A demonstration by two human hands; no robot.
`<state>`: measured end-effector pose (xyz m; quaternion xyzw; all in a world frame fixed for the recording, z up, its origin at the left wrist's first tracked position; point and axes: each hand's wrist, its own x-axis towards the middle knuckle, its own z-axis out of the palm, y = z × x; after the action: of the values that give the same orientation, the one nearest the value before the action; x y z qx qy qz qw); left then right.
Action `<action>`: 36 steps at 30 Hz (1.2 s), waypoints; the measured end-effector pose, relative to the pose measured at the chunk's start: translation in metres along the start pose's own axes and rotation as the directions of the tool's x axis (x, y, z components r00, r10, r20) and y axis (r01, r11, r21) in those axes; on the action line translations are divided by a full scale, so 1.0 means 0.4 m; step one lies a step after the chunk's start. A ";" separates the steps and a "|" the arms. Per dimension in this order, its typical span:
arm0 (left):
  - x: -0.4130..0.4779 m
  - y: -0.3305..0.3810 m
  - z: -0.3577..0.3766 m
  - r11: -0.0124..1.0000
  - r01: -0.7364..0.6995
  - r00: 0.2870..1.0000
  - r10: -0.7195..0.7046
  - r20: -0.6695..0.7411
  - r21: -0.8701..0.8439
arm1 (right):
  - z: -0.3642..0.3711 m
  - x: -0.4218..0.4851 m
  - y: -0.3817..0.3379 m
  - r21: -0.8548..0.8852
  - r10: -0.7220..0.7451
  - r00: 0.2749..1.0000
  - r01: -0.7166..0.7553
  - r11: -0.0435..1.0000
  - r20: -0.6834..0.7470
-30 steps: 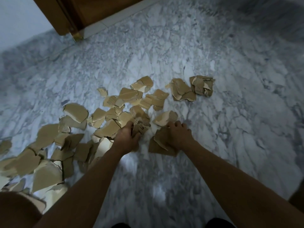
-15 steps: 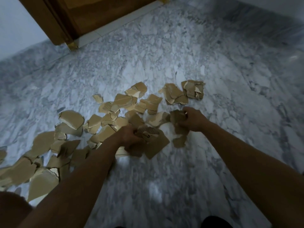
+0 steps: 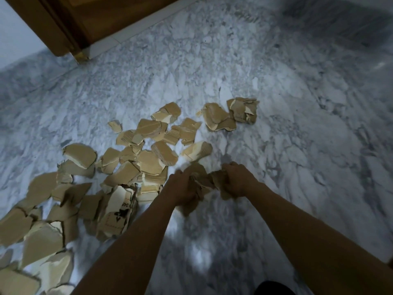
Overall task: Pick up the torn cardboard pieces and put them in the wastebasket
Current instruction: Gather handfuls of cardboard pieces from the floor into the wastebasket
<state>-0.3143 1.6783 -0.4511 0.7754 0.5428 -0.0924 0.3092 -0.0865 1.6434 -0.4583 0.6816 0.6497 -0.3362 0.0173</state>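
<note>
Head view, looking down. Left hand point(image 3: 182, 185) and right hand point(image 3: 239, 179) meet just below frame centre. The fingers of both are curled tight round a bundle of crumpled brown cardboard scraps point(image 3: 205, 177) held between them, apparently lifted off the grey-white veined marble floor point(image 3: 297, 145) (motion blur here; cannot tell whether the lowest scrap touches).

Loose torn tan cardboard pieces point(image 3: 148, 162) lie flat and overlapping on the floor, in a band running from 7 o'clock of the hands up to 12 o'clock. A small separate clump point(image 3: 242, 111) sits at 1 o'clock, apart from the rest. One large pale piece with black print point(image 3: 119, 211) lies just beside the left forearm, at 8 o'clock. Brown wooden door point(image 3: 95, 18) far off at 11 o'clock.

Wastebasket: not in view.

Progress, judged: early. One handful gathered, nothing seen binned, the large majority of pieces left on the floor. Next step probably calls for carrying the bundle to the basket.
</note>
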 end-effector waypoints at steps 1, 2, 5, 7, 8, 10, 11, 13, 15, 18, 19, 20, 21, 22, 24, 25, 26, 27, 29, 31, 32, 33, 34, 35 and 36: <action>-0.001 -0.001 -0.001 0.999 0.011 1.000 -0.011 -0.001 -0.037 | 0.005 -0.001 0.000 0.052 0.001 1.000 -0.001 0.999 -0.002; -0.007 0.006 -0.005 0.996 0.016 1.000 -0.017 -0.003 -0.088 | 0.007 -0.002 0.001 0.099 0.017 1.000 -0.017 0.995 0.006; -0.006 0.020 -0.026 0.988 0.001 1.000 -0.003 -0.013 -0.151 | -0.001 0.001 0.013 0.152 0.064 0.997 -0.069 0.986 0.033; 0.019 0.026 -0.061 0.998 -0.023 0.997 0.027 0.067 -0.056 | -0.036 0.012 0.032 0.072 0.085 0.996 -0.087 0.994 0.024; 0.042 0.034 -0.082 1.000 -0.026 0.995 0.026 0.100 -0.008 | -0.065 0.016 0.044 0.044 0.105 0.994 -0.104 0.994 -0.020; 0.093 0.056 -0.121 1.000 -0.018 0.995 0.017 0.099 0.005 | -0.124 0.015 0.071 0.012 0.127 0.983 -0.127 0.992 -0.132; 0.118 0.074 -0.139 1.000 -0.020 0.998 0.019 0.052 0.019 | -0.144 0.013 0.086 -0.032 0.141 0.972 -0.149 0.988 -0.188; 0.180 0.094 -0.148 0.997 -0.033 0.999 0.035 -0.030 0.076 | -0.149 0.000 0.119 -0.141 0.171 0.958 -0.207 0.968 -0.233; 0.226 0.111 -0.128 0.988 -0.057 0.998 0.059 -0.008 0.145 | -0.115 -0.013 0.158 -0.103 0.223 0.956 -0.245 0.964 -0.188; 0.260 0.114 -0.081 0.993 0.041 0.996 -0.032 -0.083 0.108 | -0.074 -0.014 0.203 0.074 0.267 0.950 -0.259 0.963 -0.160; 0.265 0.129 -0.069 0.991 0.074 0.990 -0.060 -0.129 0.110 | -0.076 -0.018 0.219 0.101 0.268 0.950 -0.254 0.962 -0.163; 0.264 0.139 -0.066 0.985 0.100 0.984 -0.077 -0.159 0.144 | -0.076 -0.015 0.225 0.104 0.261 0.951 -0.246 0.964 -0.168; 0.255 0.135 -0.067 0.972 0.123 0.980 -0.087 -0.181 0.201 | -0.074 -0.009 0.211 0.090 0.247 0.953 -0.235 0.968 -0.176; 0.252 0.130 -0.066 0.956 0.133 0.978 -0.085 -0.189 0.262 | -0.071 -0.004 0.200 0.073 0.242 0.953 -0.232 0.970 -0.183; 0.256 0.135 -0.071 0.945 0.127 0.980 -0.073 -0.185 0.300 | -0.072 -0.006 0.189 0.051 0.246 0.948 -0.240 0.969 -0.204; 0.274 0.122 -0.065 0.953 0.111 0.984 -0.066 -0.164 0.283 | -0.069 -0.006 0.185 0.032 0.241 0.946 -0.240 0.970 -0.215; 0.296 0.099 -0.053 0.961 0.096 0.988 -0.060 -0.140 0.260 | -0.064 -0.007 0.180 0.012 0.236 0.948 -0.239 0.971 -0.215; 0.339 0.053 -0.028 0.966 0.082 0.993 -0.058 -0.104 0.244 | -0.063 -0.010 0.172 0.001 0.233 0.949 -0.238 0.971 -0.213; 0.404 -0.010 0.009 0.977 0.065 0.997 -0.056 -0.046 0.205 | -0.065 -0.010 0.161 -0.006 0.230 0.951 -0.236 0.972 -0.208; 0.379 0.024 -0.024 0.977 0.042 0.999 -0.041 -0.009 0.208 | -0.068 -0.006 0.158 -0.022 0.221 0.959 -0.229 0.973 -0.179; 0.356 0.051 -0.049 0.973 0.032 0.999 -0.028 -0.022 0.229 | -0.072 0.002 0.160 -0.033 0.225 0.962 -0.232 0.972 -0.152; 0.324 0.081 -0.081 0.967 0.041 0.998 -0.030 -0.049 0.250 | -0.080 0.013 0.161 -0.049 0.235 0.965 -0.242 0.969 -0.113; 0.307 0.095 -0.096 0.962 0.041 0.997 -0.023 -0.069 0.270 | -0.094 0.027 0.162 -0.062 0.255 0.966 -0.258 0.964 -0.053; 0.299 0.101 -0.103 0.955 0.030 0.997 -0.008 -0.076 0.294 | -0.115 0.042 0.158 -0.048 0.287 0.958 -0.286 0.957 0.014; 0.288 0.104 -0.109 0.951 0.027 0.997 -0.004 -0.076 0.309 | -0.145 0.062 0.154 -0.012 0.326 0.943 -0.326 0.945 0.066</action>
<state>-0.2401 1.7849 -0.4561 0.8128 0.5388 -0.1500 0.1628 -0.0077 1.6821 -0.4510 0.7679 0.5274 -0.3511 0.0945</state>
